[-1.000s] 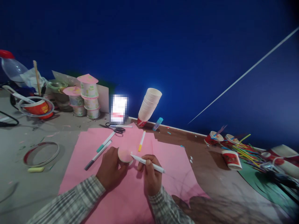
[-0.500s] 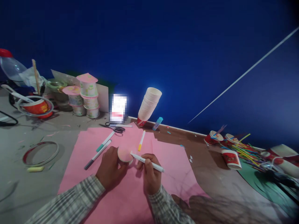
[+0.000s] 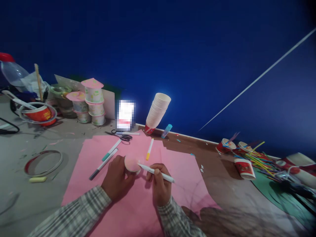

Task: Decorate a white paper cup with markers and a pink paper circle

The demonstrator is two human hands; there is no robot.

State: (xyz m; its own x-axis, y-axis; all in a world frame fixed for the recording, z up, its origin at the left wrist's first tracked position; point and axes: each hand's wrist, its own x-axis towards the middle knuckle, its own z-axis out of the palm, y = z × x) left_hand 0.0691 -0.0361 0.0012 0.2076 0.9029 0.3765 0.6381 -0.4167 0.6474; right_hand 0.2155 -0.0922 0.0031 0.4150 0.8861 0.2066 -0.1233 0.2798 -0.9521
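My left hand (image 3: pixel 117 179) holds a small round pinkish cup (image 3: pixel 132 163) from its left side, over pink paper sheets (image 3: pixel 182 184). A white marker (image 3: pixel 158 173) is pinched in my right hand (image 3: pixel 160 184), its tip at the right edge of the cup. Left of my hands lie a grey-ended marker (image 3: pixel 103 164) and a teal-ended marker (image 3: pixel 111 149). A yellow-ended marker (image 3: pixel 149 149) rests above my right hand. Black-handled scissors (image 3: pixel 123 136) lie at the far edge of the paper.
Decorated cup towers (image 3: pixel 95 102) stand at the back left, beside a blurred bright panel (image 3: pixel 125 114). A tall leaning stack of white cups (image 3: pixel 159 110) and a blue glue stick (image 3: pixel 167 130) stand behind the paper. Tape ring (image 3: pixel 43 173) left; colourful sticks (image 3: pixel 259 161) right.
My right hand and the marker have shifted very slightly right and down. The cup remains in my left hand.
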